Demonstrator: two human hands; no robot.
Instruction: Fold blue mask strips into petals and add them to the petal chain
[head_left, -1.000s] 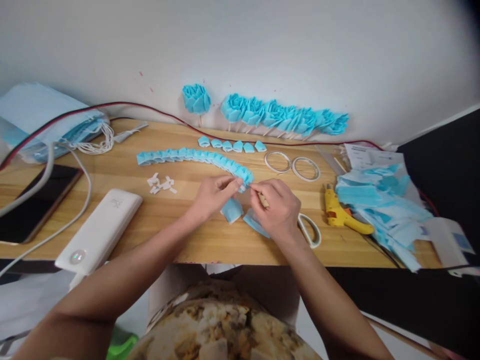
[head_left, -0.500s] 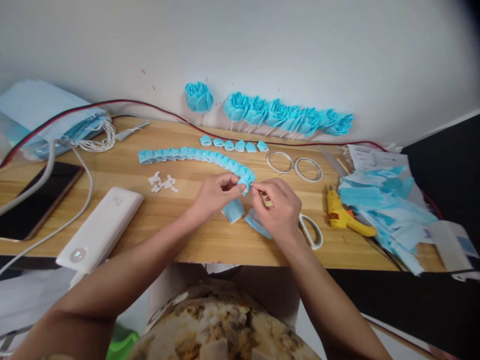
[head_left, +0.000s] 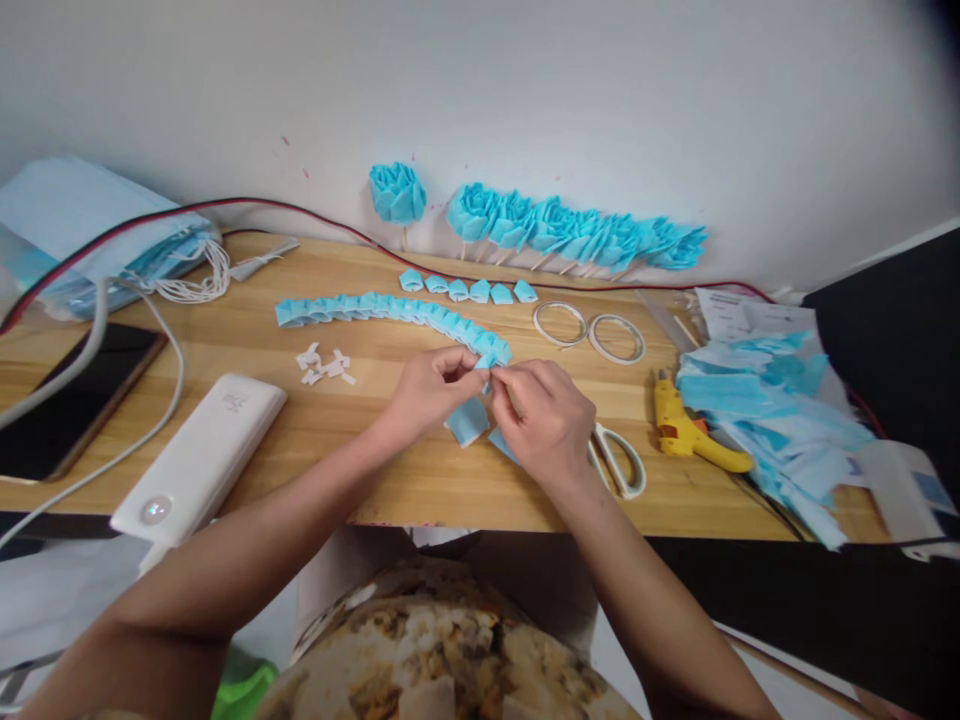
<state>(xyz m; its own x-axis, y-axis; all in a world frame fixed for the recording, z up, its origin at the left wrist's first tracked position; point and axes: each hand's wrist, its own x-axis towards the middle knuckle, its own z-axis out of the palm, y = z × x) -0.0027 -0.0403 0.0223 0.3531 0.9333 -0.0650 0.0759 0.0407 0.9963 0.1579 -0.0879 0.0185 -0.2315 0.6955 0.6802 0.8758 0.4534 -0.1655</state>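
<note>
Between my two hands is a small folded piece of blue fabric (head_left: 486, 376), partly covered by my fingers. My left hand (head_left: 433, 388) pinches it from the left between thumb and fingers. From the right, the thumb and fingertips of my right hand (head_left: 546, 415) close on its edge. Just behind lies a curved row of folded blue petals (head_left: 386, 306), its right end close to my fingertips. A flat blue fabric square (head_left: 468, 421) rests below my left fingers. White-handled scissors (head_left: 626, 465) lie partly hidden by my right hand.
Blue fabric flowers on sticks (head_left: 555, 228) lean at the wall. Nearby are a short petal row (head_left: 480, 291), tape rolls (head_left: 616, 338), a yellow glue gun (head_left: 686, 430), fabric scraps (head_left: 757, 400), white paper bits (head_left: 322, 364), a white power bank (head_left: 202, 455) and a phone (head_left: 82, 395).
My right hand has moved slightly left, its fingertips now pressed closer to the left thumb at the folded piece. It covers more of the blue strip beneath and uncovers more of the scissors.
</note>
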